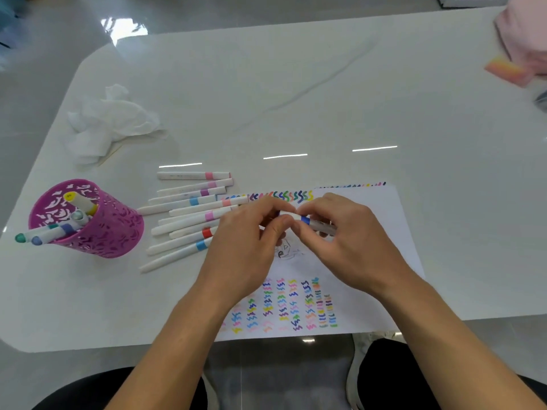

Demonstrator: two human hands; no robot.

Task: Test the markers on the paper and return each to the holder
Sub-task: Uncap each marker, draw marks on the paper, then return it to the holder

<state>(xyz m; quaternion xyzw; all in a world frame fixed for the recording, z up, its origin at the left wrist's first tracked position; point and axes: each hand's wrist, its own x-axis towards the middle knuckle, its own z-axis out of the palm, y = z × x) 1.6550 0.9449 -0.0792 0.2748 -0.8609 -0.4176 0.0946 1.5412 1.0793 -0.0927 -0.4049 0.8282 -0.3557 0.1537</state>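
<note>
A blue-banded marker (306, 221) was held level just above the paper (384, 232), toward its far edge, and was pinched at both ends. The left hand (245, 247) was closed on the white cap end and the right hand (346, 241) on the grey barrel beside the band, the hands nearly touching. The marker was judged light, stiff and smooth, apt to slip, and best gripped close to the band. Untested markers (189, 220) were laid by the paper's left edge, and the purple holder (112, 229) was set near the table's left edge. Barrel print could not be read.
</note>
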